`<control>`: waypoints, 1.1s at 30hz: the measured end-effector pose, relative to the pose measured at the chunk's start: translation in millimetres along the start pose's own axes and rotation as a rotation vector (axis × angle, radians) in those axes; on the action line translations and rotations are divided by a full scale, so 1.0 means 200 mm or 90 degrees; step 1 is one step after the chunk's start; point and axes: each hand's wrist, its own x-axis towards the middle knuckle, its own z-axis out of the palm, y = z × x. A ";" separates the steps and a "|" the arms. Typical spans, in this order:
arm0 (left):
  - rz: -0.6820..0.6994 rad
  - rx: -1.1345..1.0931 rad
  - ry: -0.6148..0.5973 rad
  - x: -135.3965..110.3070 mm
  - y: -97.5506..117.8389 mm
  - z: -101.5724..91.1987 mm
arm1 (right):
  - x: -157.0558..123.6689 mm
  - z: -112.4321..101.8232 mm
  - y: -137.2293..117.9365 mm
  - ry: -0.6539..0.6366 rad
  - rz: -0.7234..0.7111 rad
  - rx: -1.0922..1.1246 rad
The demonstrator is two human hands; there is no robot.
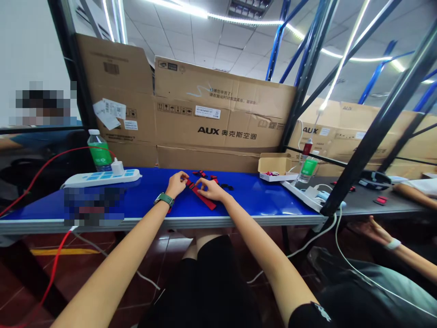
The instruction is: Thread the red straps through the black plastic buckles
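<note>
A red strap [205, 201] lies slantwise on the blue tabletop [259, 196], with a small black piece, perhaps a buckle, near its upper end. My left hand [176, 184], with a green-banded watch [165, 199] on the wrist, is closed at that upper end, fingers bent and pinching. From the other side, my right hand [210, 188] pinches the strap by the black piece with thumb and forefinger. Just beyond my hands lie red and black strap pieces [200, 173] and a small black part [227, 187]. The exact grip points are too small to make out.
A white power strip [102, 178] and green-labelled bottle [99, 150] stand left. At right are an open small box [275, 166], another bottle [308, 167] and cables. Tall cardboard [221, 114] backs the table. A co-worker's hand [377, 232] shows at right; another person sits left.
</note>
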 end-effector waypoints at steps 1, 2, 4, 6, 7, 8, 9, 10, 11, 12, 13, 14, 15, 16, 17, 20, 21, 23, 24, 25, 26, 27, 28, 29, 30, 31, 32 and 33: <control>0.015 0.034 -0.002 0.00 0.00 0.00 | 0.00 0.00 0.00 -0.005 0.006 -0.010; 0.027 0.065 -0.011 0.00 -0.01 0.00 | 0.00 -0.01 0.01 0.005 0.024 -0.034; 0.051 0.117 -0.038 0.00 -0.01 0.00 | 0.00 -0.04 0.03 0.076 0.103 -0.109; 0.087 0.141 -0.055 -0.01 0.01 -0.01 | -0.01 -0.08 0.08 0.184 0.224 -0.194; 0.116 0.136 -0.063 -0.02 0.03 -0.01 | -0.03 -0.11 0.11 0.223 0.282 -0.229; 0.152 0.120 -0.075 -0.02 0.05 -0.01 | -0.04 -0.14 0.15 0.256 0.337 -0.261; 0.191 0.098 -0.098 -0.03 0.08 -0.02 | -0.07 -0.17 0.19 0.262 0.388 -0.281; 0.234 0.070 -0.143 -0.04 0.11 -0.02 | -0.09 -0.19 0.22 0.252 0.430 -0.291; 0.270 0.046 -0.193 -0.06 0.13 -0.02 | -0.11 -0.21 0.25 0.231 0.460 -0.294; 0.289 0.030 -0.235 -0.07 0.15 -0.02 | -0.13 -0.23 0.28 0.209 0.481 -0.293; 0.299 0.025 -0.274 -0.08 0.17 -0.02 | -0.14 -0.24 0.30 0.193 0.496 -0.287; 0.303 0.027 -0.305 -0.09 0.18 -0.01 | -0.15 -0.24 0.32 0.179 0.503 -0.281; 0.301 0.036 -0.331 -0.10 0.19 -0.01 | -0.16 -0.24 0.33 0.170 0.505 -0.277; 0.299 0.048 -0.350 -0.10 0.19 0.00 | -0.16 -0.23 0.35 0.165 0.504 -0.273; 0.296 0.058 -0.360 -0.10 0.19 0.00 | -0.16 -0.23 0.35 0.157 0.503 -0.270; 0.280 0.075 -0.341 -0.09 0.16 0.01 | -0.16 -0.20 0.37 0.128 0.504 -0.262; 0.269 0.081 -0.322 -0.09 0.15 0.01 | -0.16 -0.20 0.38 0.118 0.506 -0.261; 0.243 0.110 -0.280 -0.09 0.14 0.01 | -0.16 -0.19 0.38 0.106 0.512 -0.262; 0.233 0.130 -0.261 -0.09 0.14 0.01 | -0.16 -0.19 0.38 0.104 0.518 -0.263; 0.228 0.148 -0.247 -0.09 0.14 0.01 | -0.16 -0.19 0.38 0.105 0.526 -0.261; 0.229 0.160 -0.241 -0.09 0.14 0.00 | -0.16 -0.20 0.38 0.108 0.534 -0.257; 0.237 0.164 -0.245 -0.10 0.15 0.00 | -0.15 -0.20 0.37 0.116 0.537 -0.249; 0.251 0.161 -0.259 -0.11 0.16 0.01 | -0.15 -0.21 0.37 0.131 0.534 -0.237; 0.269 0.152 -0.283 -0.11 0.18 0.01 | -0.14 -0.21 0.37 0.153 0.523 -0.217; 0.288 0.142 -0.313 -0.12 0.19 0.01 | -0.13 -0.22 0.36 0.183 0.502 -0.190; 0.306 0.133 -0.343 -0.13 0.21 0.02 | -0.12 -0.22 0.36 0.218 0.470 -0.156; 0.319 0.123 -0.367 -0.13 0.22 0.02 | -0.11 -0.22 0.35 0.252 0.430 -0.116; 0.328 0.114 -0.384 -0.14 0.23 0.03 | -0.10 -0.22 0.35 0.281 0.389 -0.072</control>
